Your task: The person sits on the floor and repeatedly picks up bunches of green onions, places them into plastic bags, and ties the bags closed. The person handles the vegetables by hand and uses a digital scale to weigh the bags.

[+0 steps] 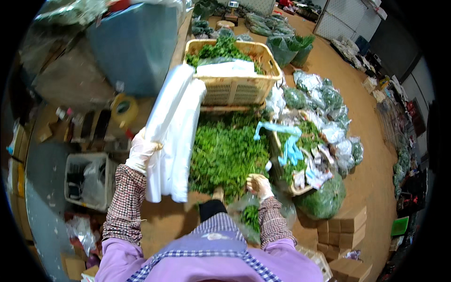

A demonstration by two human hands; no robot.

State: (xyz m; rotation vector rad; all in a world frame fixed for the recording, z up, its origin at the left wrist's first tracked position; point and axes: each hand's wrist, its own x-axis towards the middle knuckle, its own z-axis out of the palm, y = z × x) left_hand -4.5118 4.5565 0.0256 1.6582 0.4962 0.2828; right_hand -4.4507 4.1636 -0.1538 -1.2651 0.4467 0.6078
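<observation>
My left hand (142,152), in a pale glove, is closed around long rolls of white plastic film (184,136), held upright side by side at the left of the greens. My right hand (259,184), gloved too, hovers at the near right edge of a large heap of leafy green herbs (230,150). Its fingers are loosely bent, and nothing shows between them. Below it is a clear plastic bag (249,217) with some greens inside. Behind the heap stands a cream plastic crate (230,89) of herbs, with a white packet (225,68) lying on top.
At the right, a basket holds greens, a light-blue plastic strip (292,152) and scraps. Around it lie many bagged vegetables (336,105) and cardboard boxes (343,235). To the left are a blue bin (136,47), a yellow tape roll (124,110) and a white crate (88,202).
</observation>
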